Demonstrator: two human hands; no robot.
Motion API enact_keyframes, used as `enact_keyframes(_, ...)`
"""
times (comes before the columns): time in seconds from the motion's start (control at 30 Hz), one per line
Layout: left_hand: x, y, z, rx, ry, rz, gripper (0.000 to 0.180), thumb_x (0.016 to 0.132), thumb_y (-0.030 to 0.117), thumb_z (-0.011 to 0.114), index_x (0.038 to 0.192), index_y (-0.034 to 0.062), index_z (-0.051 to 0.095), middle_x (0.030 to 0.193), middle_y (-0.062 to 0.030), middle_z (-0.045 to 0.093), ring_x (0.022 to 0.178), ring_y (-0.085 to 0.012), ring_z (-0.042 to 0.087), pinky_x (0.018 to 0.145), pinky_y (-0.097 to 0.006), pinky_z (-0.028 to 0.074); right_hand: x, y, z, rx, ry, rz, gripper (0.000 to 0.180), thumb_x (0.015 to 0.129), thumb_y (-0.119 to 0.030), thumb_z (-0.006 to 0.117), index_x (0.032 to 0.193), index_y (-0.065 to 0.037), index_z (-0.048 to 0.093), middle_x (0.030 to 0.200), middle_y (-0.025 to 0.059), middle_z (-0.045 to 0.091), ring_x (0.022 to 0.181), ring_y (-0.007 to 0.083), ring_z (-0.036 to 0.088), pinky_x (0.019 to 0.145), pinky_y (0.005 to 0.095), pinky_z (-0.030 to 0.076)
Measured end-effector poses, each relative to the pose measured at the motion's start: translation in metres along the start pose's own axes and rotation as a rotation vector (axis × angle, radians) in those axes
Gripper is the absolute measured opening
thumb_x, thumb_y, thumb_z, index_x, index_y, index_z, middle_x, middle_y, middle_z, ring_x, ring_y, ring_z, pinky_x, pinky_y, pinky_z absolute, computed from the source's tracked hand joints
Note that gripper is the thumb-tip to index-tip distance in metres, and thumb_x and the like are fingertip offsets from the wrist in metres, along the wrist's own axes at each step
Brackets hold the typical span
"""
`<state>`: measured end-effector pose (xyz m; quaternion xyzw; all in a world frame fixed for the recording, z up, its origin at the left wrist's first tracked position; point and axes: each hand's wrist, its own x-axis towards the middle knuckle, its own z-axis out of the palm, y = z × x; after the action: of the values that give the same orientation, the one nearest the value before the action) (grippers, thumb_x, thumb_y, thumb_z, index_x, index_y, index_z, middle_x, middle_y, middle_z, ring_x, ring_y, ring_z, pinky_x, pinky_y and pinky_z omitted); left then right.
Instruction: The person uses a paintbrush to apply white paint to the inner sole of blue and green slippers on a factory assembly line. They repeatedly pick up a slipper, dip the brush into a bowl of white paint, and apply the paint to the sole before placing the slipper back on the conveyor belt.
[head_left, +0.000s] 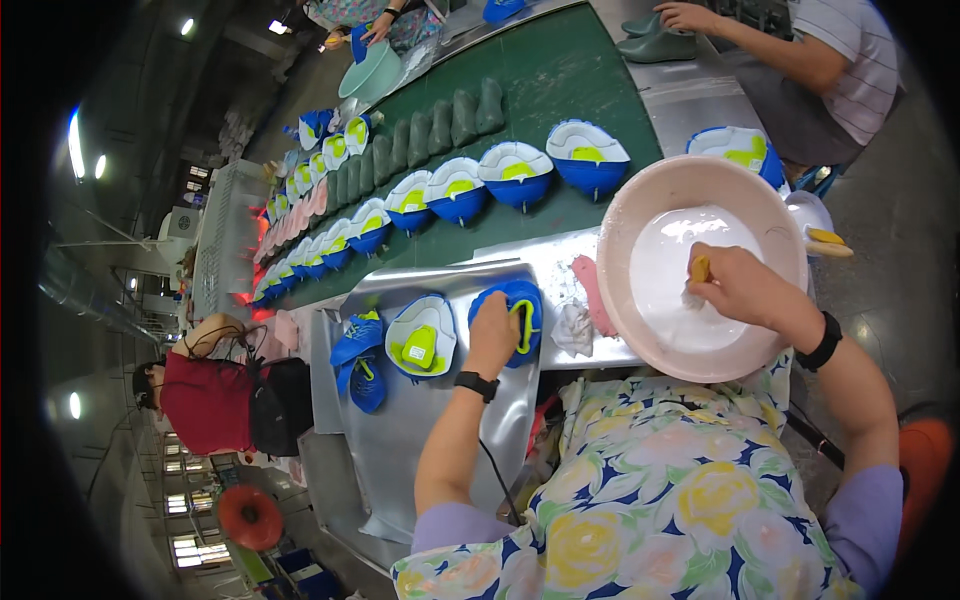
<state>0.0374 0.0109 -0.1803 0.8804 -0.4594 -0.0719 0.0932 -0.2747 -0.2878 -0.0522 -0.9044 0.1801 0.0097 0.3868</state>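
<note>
L hand (493, 335) lies palm-down on a blue shoe upper (522, 312) w/ yellow-green trim, grip closed over it, pressing it to the silver desk (420, 440); R hand (735, 285) in the pink basin (640, 215), grip pinched on a yellow-handled brush (699, 272) whose tip sits in white liquid (690, 250); basin just R of the upper, at desk edge; white rag (574, 330) between them; another blue-and-white shoe piece (420, 338) just L of the held upper; row of same pieces (455, 190) on green belt (560, 70) beyond.
</note>
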Motion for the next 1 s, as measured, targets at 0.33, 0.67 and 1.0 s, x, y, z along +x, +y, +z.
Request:
enact_keyframes(0.33, 0.061, 0.048, -0.112, -0.879, -0.189, 0.139, 0.048, 0.092, 0.009, 0.061, 0.138, 0.0006, 0.049, 0.136, -0.0151, 0.056, 0.121, -0.0267, 0.056, 0.103, -0.038, 0.045, -0.011, 0.017, -0.062, 0.206, 0.529, -0.344, 0.017, 0.087, -0.015, 0.068, 0.092, -0.003, 0.057, 0.076, 0.0163, 0.062, 0.071, 0.0344, 0.061, 0.068, 0.0397, 0.048)
enact_keyframes(0.67, 0.071, 0.214, -0.098, -1.630, -0.296, -0.018, 0.053, 0.097, 0.022, 0.057, 0.145, 0.0070, 0.042, 0.145, -0.0104, 0.049, 0.130, -0.0269, 0.050, 0.110, -0.040, 0.040, -0.015, 0.004, -0.079, 0.274, 0.648, -0.129, 0.034, 0.086, -0.027, 0.071, 0.092, 0.003, 0.055, 0.073, 0.0191, 0.066, 0.069, 0.0337, 0.066, 0.063, 0.0389, 0.050)
enact_keyframes(1.0, 0.077, 0.216, -0.052, -1.554, 0.306, 0.012, 0.049, 0.099, 0.025, 0.054, 0.144, 0.0079, 0.043, 0.142, -0.0080, 0.051, 0.128, -0.0243, 0.053, 0.108, -0.040, 0.043, -0.014, 0.013, -0.023, 0.854, 0.621, 0.128, 0.036, 0.087, -0.026, 0.070, 0.093, 0.008, 0.060, 0.074, 0.0131, 0.067, 0.062, 0.0178, 0.068, 0.057, 0.0280, 0.053)
